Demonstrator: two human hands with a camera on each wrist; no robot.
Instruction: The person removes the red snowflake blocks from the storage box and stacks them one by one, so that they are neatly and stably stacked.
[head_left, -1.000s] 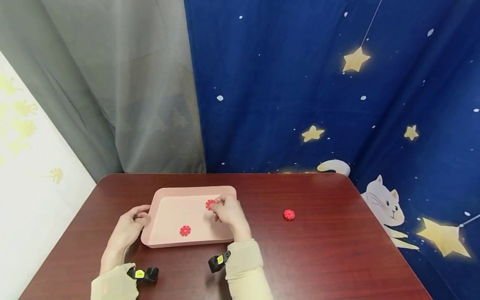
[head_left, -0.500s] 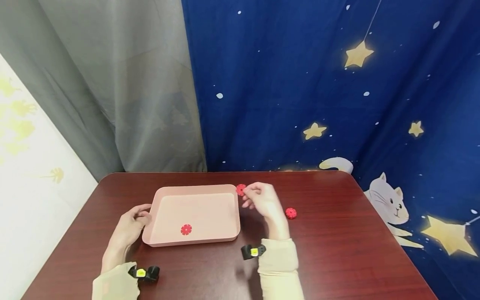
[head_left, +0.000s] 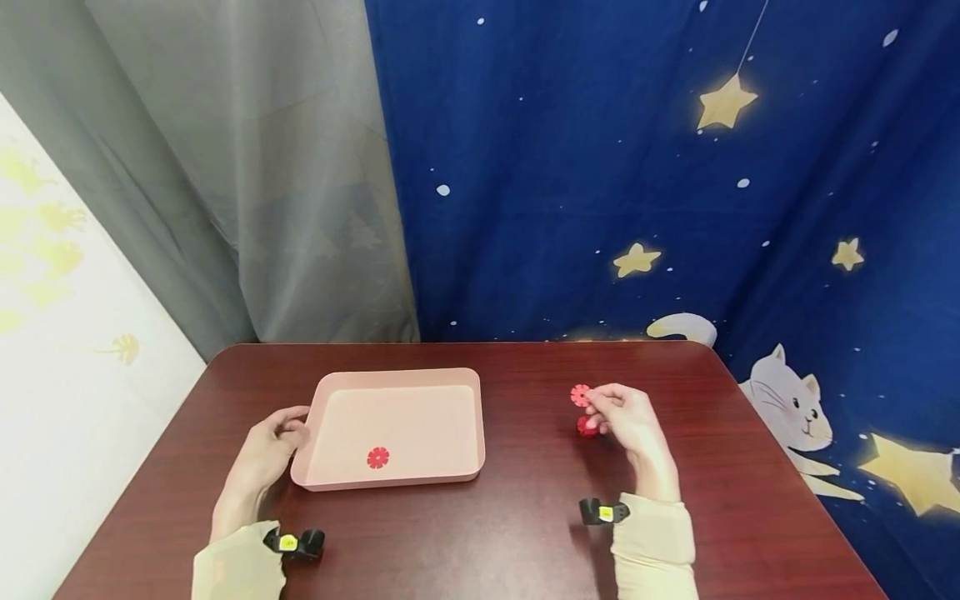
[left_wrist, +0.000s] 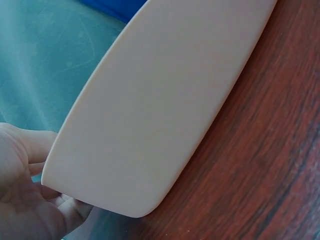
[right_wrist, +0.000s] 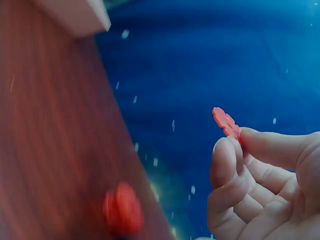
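Note:
My right hand [head_left: 626, 421] pinches a red notched plastic disc [head_left: 580, 396], a snowflake-type building piece, between thumb and index finger. In the right wrist view the held disc [right_wrist: 225, 121] is tilted nearly edge-on, and its other fingers are curled. Just below this hand on the table lies a small red stack of similar discs [head_left: 587, 427], blurred in the right wrist view. My left hand [head_left: 272, 446] grips the left end of a shallow pink tray [head_left: 472, 379], its thumb and fingers at the rim. Inside the tray, near its front wall, lies one red disc [head_left: 378, 457].
The dark red wooden table [head_left: 525, 533] has a rounded far edge. Behind it hang a grey curtain [head_left: 322, 208] and a blue curtain [head_left: 540, 183] with stars and a cat. A pale wall stands at the left.
My right hand has carried the red disc out of the tray, rightward across the table to above the red stack. My left hand has stayed at the tray's left end.

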